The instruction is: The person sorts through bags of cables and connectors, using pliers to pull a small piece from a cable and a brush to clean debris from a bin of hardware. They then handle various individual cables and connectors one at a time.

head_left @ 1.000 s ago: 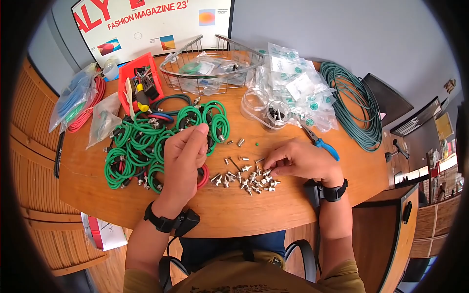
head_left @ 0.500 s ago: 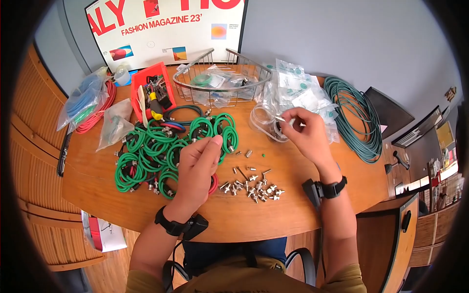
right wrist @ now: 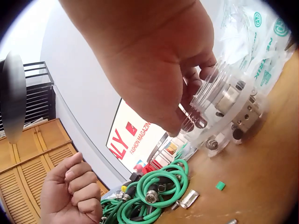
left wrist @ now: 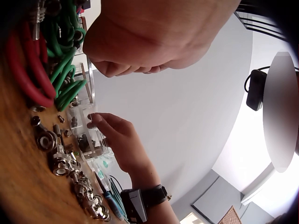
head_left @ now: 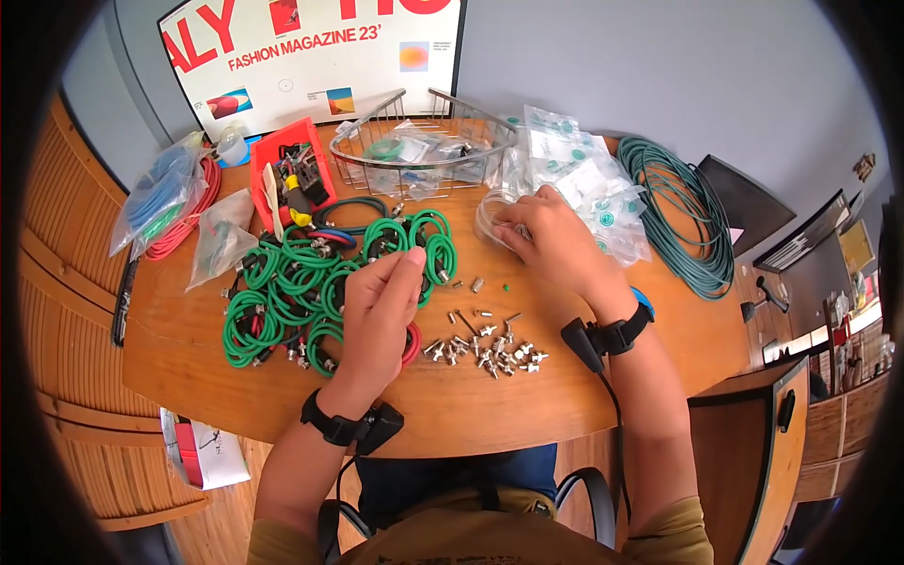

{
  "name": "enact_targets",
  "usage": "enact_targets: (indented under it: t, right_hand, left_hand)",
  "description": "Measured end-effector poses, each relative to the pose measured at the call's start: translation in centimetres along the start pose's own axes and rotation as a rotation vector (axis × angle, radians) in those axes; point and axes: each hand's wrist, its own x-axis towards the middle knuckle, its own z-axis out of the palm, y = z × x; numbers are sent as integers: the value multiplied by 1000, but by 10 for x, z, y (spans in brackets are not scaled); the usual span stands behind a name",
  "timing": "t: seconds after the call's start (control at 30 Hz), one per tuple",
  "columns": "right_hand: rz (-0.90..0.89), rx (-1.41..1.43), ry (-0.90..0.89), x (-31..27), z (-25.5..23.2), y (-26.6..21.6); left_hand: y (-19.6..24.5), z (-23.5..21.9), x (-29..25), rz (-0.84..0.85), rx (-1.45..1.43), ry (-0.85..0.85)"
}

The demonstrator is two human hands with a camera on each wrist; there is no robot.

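Note:
My left hand [head_left: 375, 315] is curled into a fist with the thumb on top, raised in front of the green cable coils [head_left: 282, 294]; nothing shows in its fingers. My right hand [head_left: 567, 247] is at the clear round plastic jars [head_left: 492, 224]. In the right wrist view its fingertips are at the mouth of one jar [right wrist: 233, 116], pinching a small shiny metal part [right wrist: 200, 123] seen against the clear wall. Dark and silvery pieces lie inside that jar. Several loose metal coaxial connectors [head_left: 494, 354] lie in a heap between the hands.
Behind stand a red bin [head_left: 318, 155] of tools and a wire basket [head_left: 414, 184] of bagged parts. Clear printed bags [head_left: 570, 169] and a dark green cable coil [head_left: 673, 212] lie at the right. A small green piece [head_left: 506, 287] sits near the connectors.
My right hand lifted a small metal part from the connector heap and carried it up to the jars. The left fist has stayed much the same.

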Motion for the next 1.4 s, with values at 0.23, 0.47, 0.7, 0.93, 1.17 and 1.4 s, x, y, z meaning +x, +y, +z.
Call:
enact_targets:
  t: [0.23, 0.47, 0.7, 0.93, 1.17, 1.4]
  right_hand:
    - [-69, 153, 232, -31, -8, -19]
    - [-48, 534, -354, -69, -25, -14]
    - [-184, 490, -368, -68, -5, -6]
    - [185, 496, 13, -39, -21, -17]
    - [123, 161, 191, -7, 8, -3]
    - [25, 101, 267, -16, 10, -17]
  left_hand:
    - [-1, 0, 0, -23, 10, 3]
    - [-3, 1, -1, -20, 16, 10]
    - [-5, -1, 1, -20, 9, 23]
    - [-1, 2, -1, -25, 40, 0]
    - [1, 1, 0, -16, 25, -5]
    - [0, 1, -2, 0, 47, -19]
